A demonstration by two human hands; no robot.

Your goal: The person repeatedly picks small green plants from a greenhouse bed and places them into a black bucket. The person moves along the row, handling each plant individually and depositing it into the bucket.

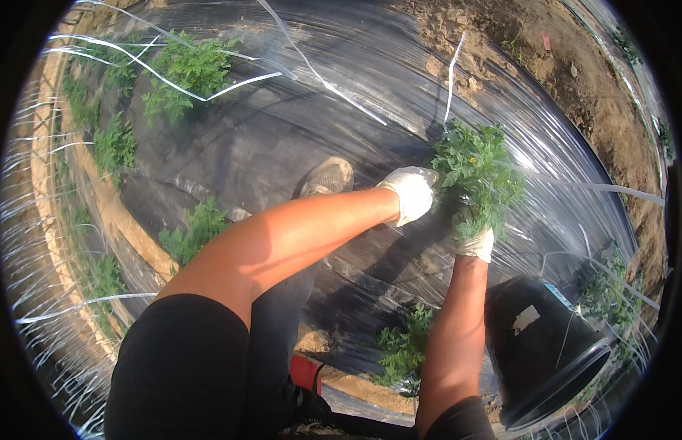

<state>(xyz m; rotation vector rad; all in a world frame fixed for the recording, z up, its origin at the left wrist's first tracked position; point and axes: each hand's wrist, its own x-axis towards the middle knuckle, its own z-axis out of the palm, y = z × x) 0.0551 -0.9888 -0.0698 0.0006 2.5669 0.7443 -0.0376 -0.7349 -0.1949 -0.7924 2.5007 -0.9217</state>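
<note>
A bushy green plant (478,159) with deeply cut leaves and a small yellow flower grows through black plastic mulch film (368,148). At its left side is my left hand (411,192), in a pale glove, its fingertips hidden against the leaves. My right hand (475,242), gloved alike, reaches in among the lower foliage, which covers most of its fingers. What either hand grips, if anything, is hidden. One white plastic tape (582,184) runs from the plant to the right; another tape (453,77) stretches away from its far side.
A black plastic bucket (538,335) lies tilted beside my right forearm. More plants grow near (404,346) and far left (189,66), with white tapes around them. My shoe (327,176) rests on the film. Bare soil (566,82) borders the bed on the right.
</note>
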